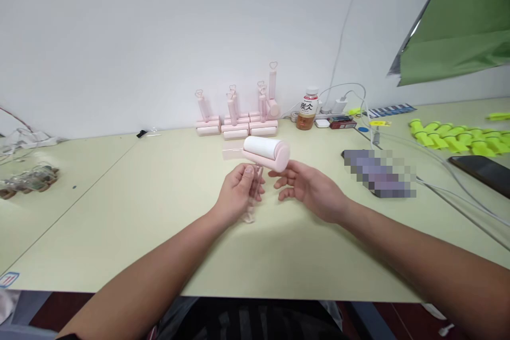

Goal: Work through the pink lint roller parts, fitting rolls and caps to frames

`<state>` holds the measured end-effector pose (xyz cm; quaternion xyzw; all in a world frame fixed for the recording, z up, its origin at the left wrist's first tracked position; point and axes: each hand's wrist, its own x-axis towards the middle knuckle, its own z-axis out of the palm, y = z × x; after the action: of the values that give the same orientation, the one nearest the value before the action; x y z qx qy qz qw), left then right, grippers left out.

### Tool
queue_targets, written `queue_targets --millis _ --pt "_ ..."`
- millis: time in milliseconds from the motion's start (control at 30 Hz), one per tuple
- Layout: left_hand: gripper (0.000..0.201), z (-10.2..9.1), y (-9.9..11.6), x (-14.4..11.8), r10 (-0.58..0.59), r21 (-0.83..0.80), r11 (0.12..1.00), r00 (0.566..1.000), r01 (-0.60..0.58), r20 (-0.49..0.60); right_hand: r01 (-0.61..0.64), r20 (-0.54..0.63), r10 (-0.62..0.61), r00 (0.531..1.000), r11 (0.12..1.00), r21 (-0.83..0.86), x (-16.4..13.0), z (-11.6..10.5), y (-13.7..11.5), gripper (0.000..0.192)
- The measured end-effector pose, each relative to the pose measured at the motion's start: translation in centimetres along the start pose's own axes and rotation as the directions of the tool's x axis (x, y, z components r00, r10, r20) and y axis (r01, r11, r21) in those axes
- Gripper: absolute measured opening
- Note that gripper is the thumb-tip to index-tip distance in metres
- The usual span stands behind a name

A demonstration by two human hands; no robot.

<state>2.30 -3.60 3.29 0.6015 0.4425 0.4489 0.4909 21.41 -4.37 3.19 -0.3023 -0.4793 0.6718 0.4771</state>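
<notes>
My left hand [237,191] is closed around the clear pink handle of a lint roller [261,150]. The roller's white sheet roll and pink holder point up, tilted toward the right, above the table. Close to the round pink end cap is my right hand [313,188], its fingers curled loosely and apart with nothing between them. Whether its fingertips touch the holder I cannot tell. Behind the held roller, a flat translucent pink piece [232,154] shows on the table. Several similar pink lint rollers [235,126] stand by the wall with heart-shaped loops on their handles.
A drink bottle [307,109], white cables [360,87] and small boxes are along the wall. To the right lie a pixelated phone-like object [378,172], a dark phone [484,172] and several neon yellow pieces [458,135]. Clear-wrapped items [32,178] lie at left.
</notes>
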Motion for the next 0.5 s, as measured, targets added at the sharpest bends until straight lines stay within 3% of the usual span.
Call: queue_targets --millis 67,167,233,300,367,433,500 --pt "0.032 0.6 -0.1 0.0 0.073 0.028 0.997 0.997 -0.073 -0.012 -0.029 0.023 0.032 0.999 0.995 -0.097 0.0 0.2 1.0 0.044" --pt "0.025 1.1 -0.2 -0.3 0.204 0.242 0.942 0.970 -0.230 0.128 -0.075 -0.045 0.070 0.997 0.990 -0.116 -0.1 0.6 1.8 0.043" --pt "0.024 0.6 -0.3 0.3 0.277 0.374 0.863 0.938 -0.338 0.209 -0.113 -0.145 0.099 0.984 0.989 -0.091 0.1 0.7 1.5 0.040" --pt "0.023 -0.8 -0.4 1.8 0.347 0.530 0.749 0.917 -0.397 0.198 -0.156 -0.241 0.136 0.961 0.986 -0.064 0.2 0.6 0.9 0.033" --pt "0.021 -2.6 -0.4 4.2 0.341 0.720 0.606 0.928 -0.338 0.148 -0.187 -0.293 0.168 0.941 0.982 -0.037 0.3 0.4 0.4 0.027" --pt "0.030 -4.4 -0.5 7.0 0.250 0.868 0.450 0.963 -0.208 0.101 -0.214 -0.303 0.194 0.933 0.976 -0.032 0.4 0.1 0.3 0.025" --pt "0.045 -5.9 -0.7 9.5 0.167 0.909 0.392 0.983 -0.142 0.081 -0.246 -0.295 0.220 0.930 0.968 -0.053 0.5 -0.1 0.4 0.027"
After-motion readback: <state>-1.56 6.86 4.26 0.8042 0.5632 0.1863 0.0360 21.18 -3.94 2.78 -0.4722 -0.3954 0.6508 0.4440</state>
